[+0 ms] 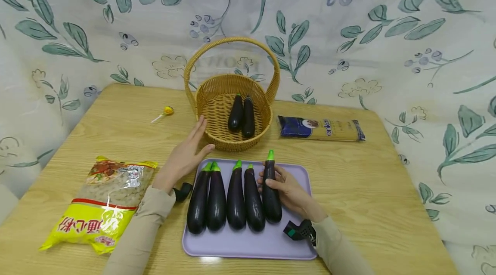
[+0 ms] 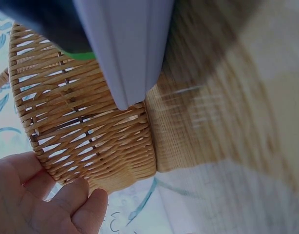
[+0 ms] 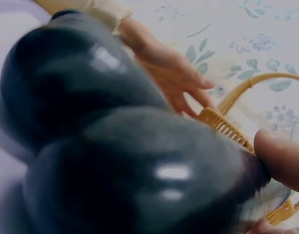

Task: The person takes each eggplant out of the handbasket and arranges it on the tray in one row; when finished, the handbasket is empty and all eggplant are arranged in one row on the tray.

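Note:
My right hand [image 1: 288, 191] grips a dark purple eggplant [image 1: 272, 202] with a green stem, thumb across its upper part, at the right end of a row on the lilac tray [image 1: 248, 247]. Several more eggplants [image 1: 236, 197] lie side by side to its left. In the right wrist view the gripped eggplant [image 3: 140, 170] fills the foreground. My left hand [image 1: 182, 156] rests its fingertips against the left side of a wicker basket [image 1: 232, 143]; the left wrist view shows the fingers [image 2: 71, 192] at the woven wall. Two eggplants [image 1: 242, 115] lie inside the basket.
A bag of pasta [image 1: 104, 202] lies on the left, partly behind my left sleeve. A packet of noodles [image 1: 321, 128] lies right of the basket. A yellow lollipop [image 1: 168, 110] is at the back left. The basket's tall handle [image 1: 232, 39] arches over its opening.

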Action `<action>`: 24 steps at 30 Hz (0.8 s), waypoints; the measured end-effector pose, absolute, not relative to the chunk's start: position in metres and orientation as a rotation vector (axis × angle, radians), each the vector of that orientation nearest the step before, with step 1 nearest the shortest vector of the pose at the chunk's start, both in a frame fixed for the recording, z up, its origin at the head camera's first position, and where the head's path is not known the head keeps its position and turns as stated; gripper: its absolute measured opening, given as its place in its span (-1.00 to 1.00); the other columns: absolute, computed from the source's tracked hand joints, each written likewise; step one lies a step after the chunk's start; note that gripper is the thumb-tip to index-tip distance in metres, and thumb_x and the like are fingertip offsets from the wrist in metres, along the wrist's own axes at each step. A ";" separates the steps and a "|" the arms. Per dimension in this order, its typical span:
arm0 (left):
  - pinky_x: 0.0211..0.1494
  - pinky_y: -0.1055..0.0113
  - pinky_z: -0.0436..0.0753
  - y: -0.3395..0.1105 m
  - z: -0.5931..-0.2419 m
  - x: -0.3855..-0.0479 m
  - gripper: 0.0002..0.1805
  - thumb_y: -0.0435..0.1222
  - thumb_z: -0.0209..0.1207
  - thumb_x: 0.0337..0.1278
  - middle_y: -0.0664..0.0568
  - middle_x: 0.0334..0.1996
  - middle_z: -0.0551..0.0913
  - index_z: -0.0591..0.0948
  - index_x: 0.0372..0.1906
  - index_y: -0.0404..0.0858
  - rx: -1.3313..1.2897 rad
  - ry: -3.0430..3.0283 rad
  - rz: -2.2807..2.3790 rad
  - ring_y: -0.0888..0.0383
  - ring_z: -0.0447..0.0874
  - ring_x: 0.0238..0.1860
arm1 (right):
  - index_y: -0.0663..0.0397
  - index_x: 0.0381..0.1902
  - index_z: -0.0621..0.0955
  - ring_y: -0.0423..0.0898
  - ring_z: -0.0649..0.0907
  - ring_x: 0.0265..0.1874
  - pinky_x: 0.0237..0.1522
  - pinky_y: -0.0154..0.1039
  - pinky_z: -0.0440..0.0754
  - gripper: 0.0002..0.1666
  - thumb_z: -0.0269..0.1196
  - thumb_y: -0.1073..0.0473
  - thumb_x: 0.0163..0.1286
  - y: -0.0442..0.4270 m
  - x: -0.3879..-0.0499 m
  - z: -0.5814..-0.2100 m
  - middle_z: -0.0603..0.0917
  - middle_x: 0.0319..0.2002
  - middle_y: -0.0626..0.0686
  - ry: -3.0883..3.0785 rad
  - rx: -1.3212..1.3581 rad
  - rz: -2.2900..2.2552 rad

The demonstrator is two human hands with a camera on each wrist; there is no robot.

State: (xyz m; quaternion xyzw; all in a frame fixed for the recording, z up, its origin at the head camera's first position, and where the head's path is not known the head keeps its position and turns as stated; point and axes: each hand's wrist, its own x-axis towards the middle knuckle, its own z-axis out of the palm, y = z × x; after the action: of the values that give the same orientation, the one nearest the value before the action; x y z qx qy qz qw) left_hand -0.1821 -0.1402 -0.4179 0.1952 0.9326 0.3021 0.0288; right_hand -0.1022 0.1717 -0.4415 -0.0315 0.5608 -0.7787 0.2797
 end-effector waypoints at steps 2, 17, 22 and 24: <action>0.19 -0.24 0.48 -0.144 -0.418 -0.181 -0.13 0.21 -0.17 0.40 0.06 0.59 -0.32 -0.28 0.56 0.00 0.588 2.890 0.918 -0.32 0.27 0.38 | 0.23 0.49 -0.05 -0.24 0.62 0.01 0.14 -0.24 0.60 -0.12 0.17 0.32 0.39 0.166 -0.102 -0.443 0.42 0.21 0.14 1.555 -0.074 -2.087; 0.25 -0.23 0.43 -0.146 -0.418 -0.179 -0.12 0.23 -0.16 0.38 0.16 0.57 -0.39 -0.30 0.55 0.04 0.599 2.869 0.939 -0.30 0.20 0.42 | 0.11 0.54 -0.08 0.19 0.16 0.47 0.14 -0.47 0.49 0.00 0.23 0.34 0.31 0.167 -0.094 -0.436 0.06 0.49 0.38 1.678 -0.041 -2.172; 0.26 -0.24 0.42 -0.143 -0.417 -0.180 -0.12 0.23 -0.17 0.39 0.16 0.57 -0.38 -0.31 0.55 0.05 0.602 2.867 0.942 -0.29 0.21 0.42 | 0.14 0.54 -0.18 0.20 0.01 0.52 0.24 -0.43 0.46 0.02 0.20 0.28 0.37 0.173 -0.088 -0.429 -0.03 0.52 0.36 1.607 -0.037 -2.261; 0.23 -0.23 0.45 -0.142 -0.416 -0.180 -0.13 0.23 -0.17 0.38 0.12 0.58 -0.36 -0.31 0.55 0.06 0.603 2.869 0.944 -0.30 0.23 0.41 | 0.13 0.54 -0.18 0.15 0.06 0.52 0.30 -0.35 0.44 -0.01 0.17 0.27 0.40 0.177 -0.088 -0.426 -0.03 0.52 0.34 1.586 -0.044 -2.290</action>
State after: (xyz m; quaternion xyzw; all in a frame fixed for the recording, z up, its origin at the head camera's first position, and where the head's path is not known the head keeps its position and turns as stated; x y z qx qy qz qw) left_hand -0.1803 -0.1423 -0.4163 0.1957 0.9311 0.3064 0.0306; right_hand -0.0876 0.1772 -0.4259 -0.0156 0.5603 -0.8091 0.1766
